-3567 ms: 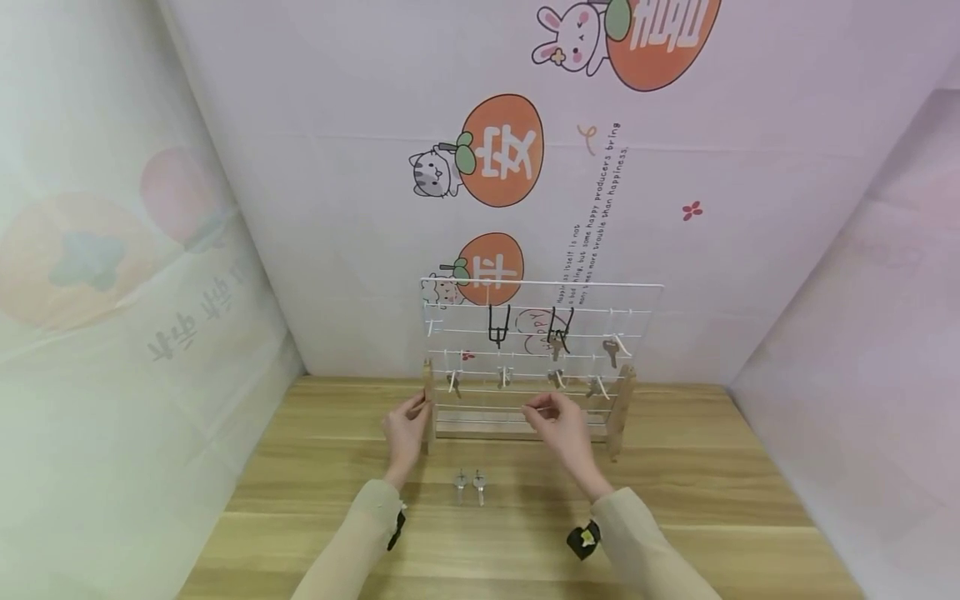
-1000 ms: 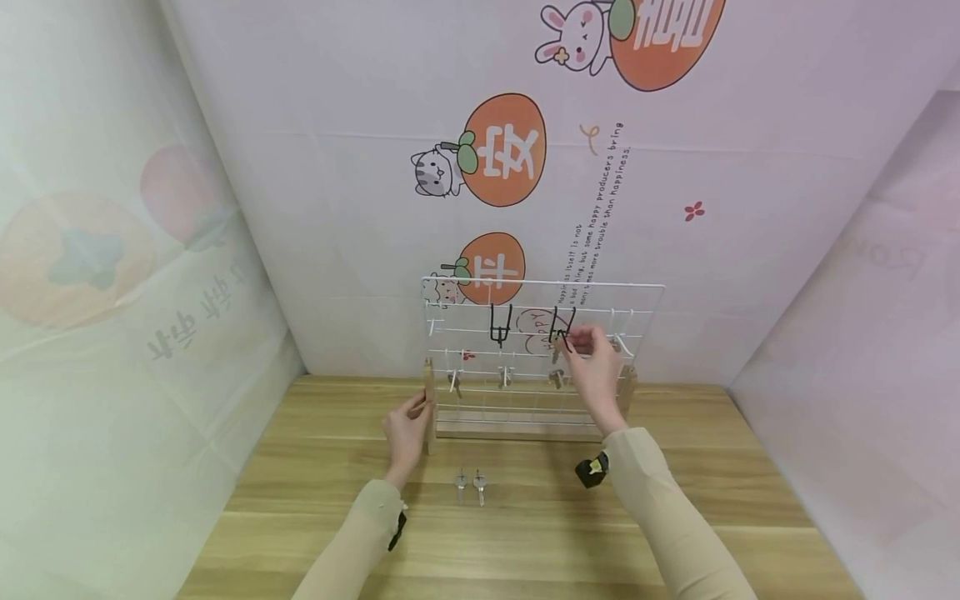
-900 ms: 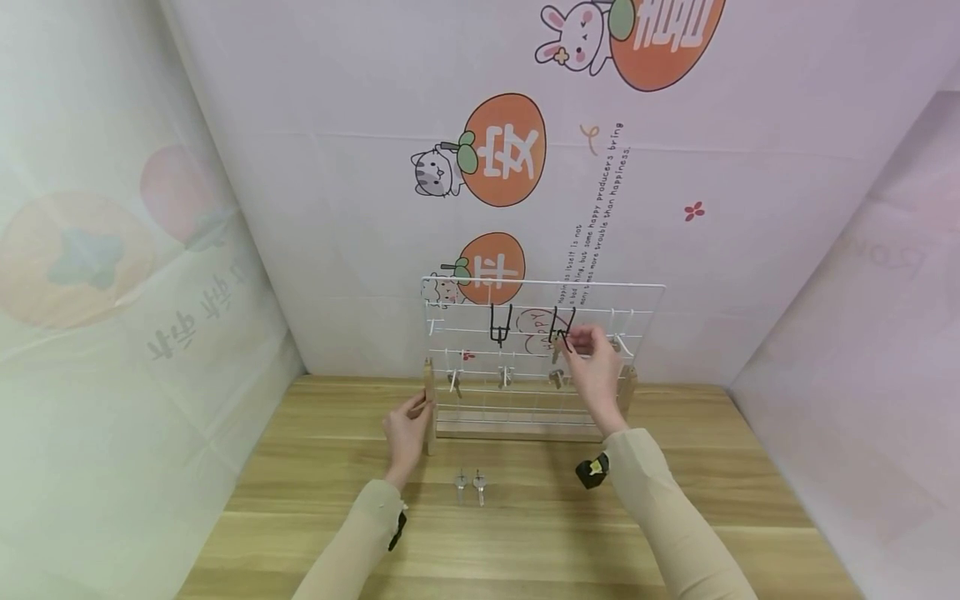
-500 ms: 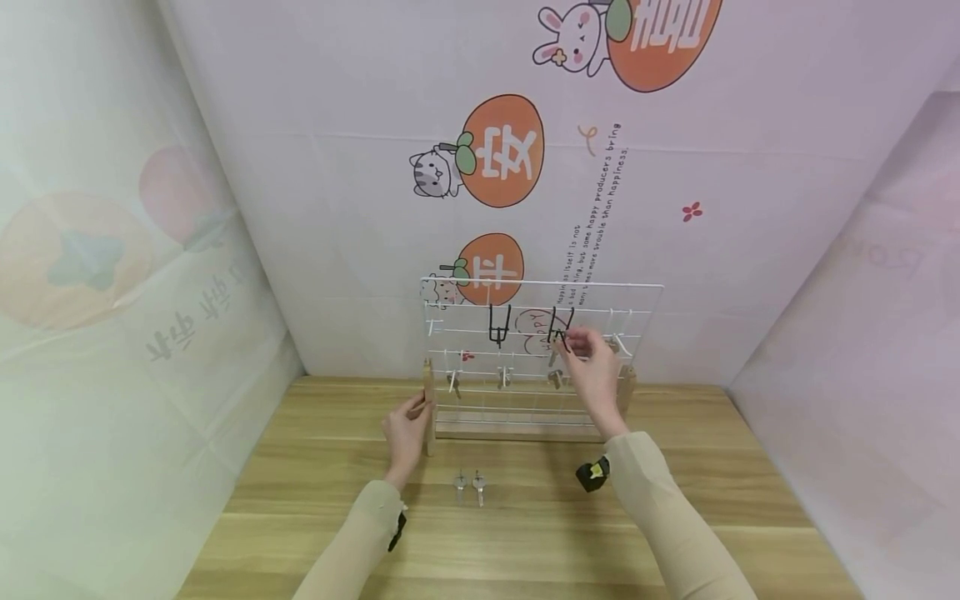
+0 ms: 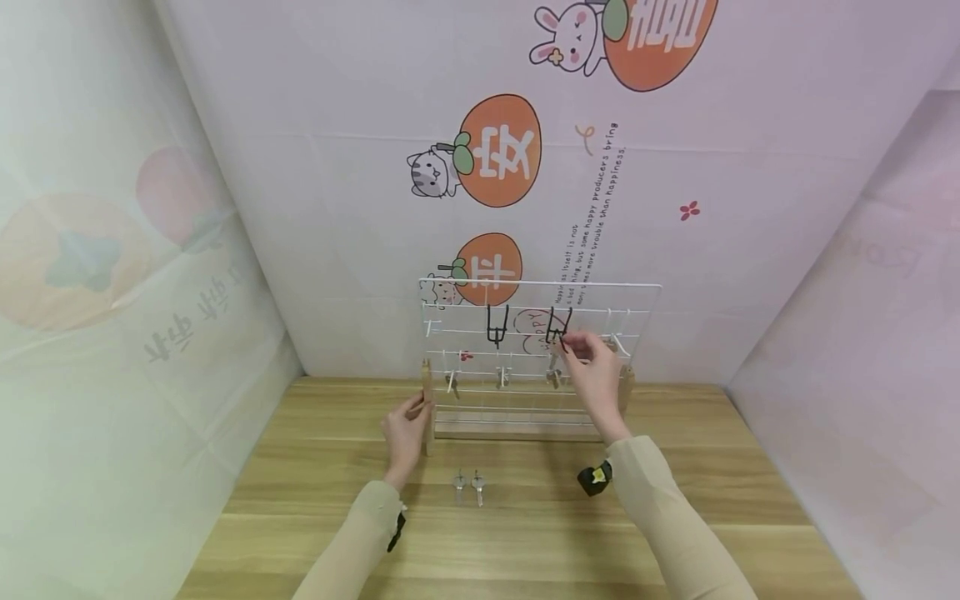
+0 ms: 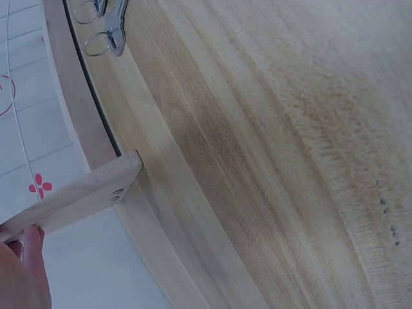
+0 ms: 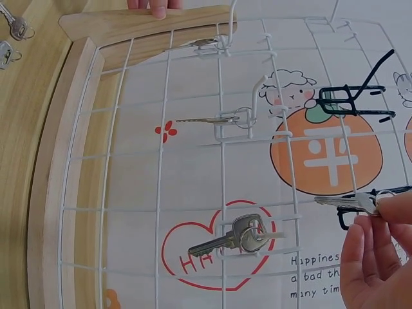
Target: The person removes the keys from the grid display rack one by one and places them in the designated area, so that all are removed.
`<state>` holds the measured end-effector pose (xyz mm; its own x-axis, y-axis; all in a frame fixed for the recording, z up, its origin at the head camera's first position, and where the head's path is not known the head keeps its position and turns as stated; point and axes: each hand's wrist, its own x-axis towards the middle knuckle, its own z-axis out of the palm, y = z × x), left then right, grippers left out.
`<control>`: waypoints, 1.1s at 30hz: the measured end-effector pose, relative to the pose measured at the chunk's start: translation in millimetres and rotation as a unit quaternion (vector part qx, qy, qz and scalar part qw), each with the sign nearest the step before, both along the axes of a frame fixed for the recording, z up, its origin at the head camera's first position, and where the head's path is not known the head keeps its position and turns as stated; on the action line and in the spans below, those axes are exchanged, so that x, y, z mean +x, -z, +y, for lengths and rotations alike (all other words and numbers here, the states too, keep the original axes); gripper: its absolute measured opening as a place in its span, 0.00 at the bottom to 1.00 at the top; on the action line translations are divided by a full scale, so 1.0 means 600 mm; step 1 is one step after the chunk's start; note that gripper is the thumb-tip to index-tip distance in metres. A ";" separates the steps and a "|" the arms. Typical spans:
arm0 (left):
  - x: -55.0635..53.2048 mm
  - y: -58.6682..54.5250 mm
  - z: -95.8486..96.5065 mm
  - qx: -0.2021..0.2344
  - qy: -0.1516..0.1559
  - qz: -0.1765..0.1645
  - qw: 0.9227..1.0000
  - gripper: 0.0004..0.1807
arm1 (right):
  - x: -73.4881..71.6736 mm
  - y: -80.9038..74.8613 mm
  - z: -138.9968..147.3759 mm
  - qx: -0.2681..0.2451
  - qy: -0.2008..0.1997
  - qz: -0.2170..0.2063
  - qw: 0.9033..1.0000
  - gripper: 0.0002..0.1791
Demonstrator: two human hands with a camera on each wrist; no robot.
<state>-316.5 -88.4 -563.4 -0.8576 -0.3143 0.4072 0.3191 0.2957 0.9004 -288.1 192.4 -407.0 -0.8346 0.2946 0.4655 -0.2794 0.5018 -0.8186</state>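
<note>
**Q:** Where is the key?
**A:** The key (image 7: 346,201) is pinched near its bow by the grip of the right hand (image 7: 373,261), just beside the right black hook (image 5: 553,332); whether it also hangs on that hook cannot be told.
**Q:** What do the other hooks bear?
**A:** On the wire grid rack (image 5: 540,282), white hooks (image 7: 257,87) in the row below carry three hanging keys (image 7: 222,242).
**Q:** And the margins?
**A:** The left hand (image 5: 405,427) grasps the left wooden upright (image 5: 428,417). Two loose keys (image 5: 478,483) lie side by side on the counter (image 5: 517,550), in front of the wooden base bar (image 5: 517,430); counter surface extends beyond both sides of the rack and meets the printed backdrop (image 5: 360,250) behind.
</note>
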 end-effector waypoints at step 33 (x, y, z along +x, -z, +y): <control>-0.001 -0.001 -0.003 0.015 0.005 -0.022 1.000 0.15 | 0.045 -0.001 0.014 -0.040 -0.039 -0.002 0.998 0.09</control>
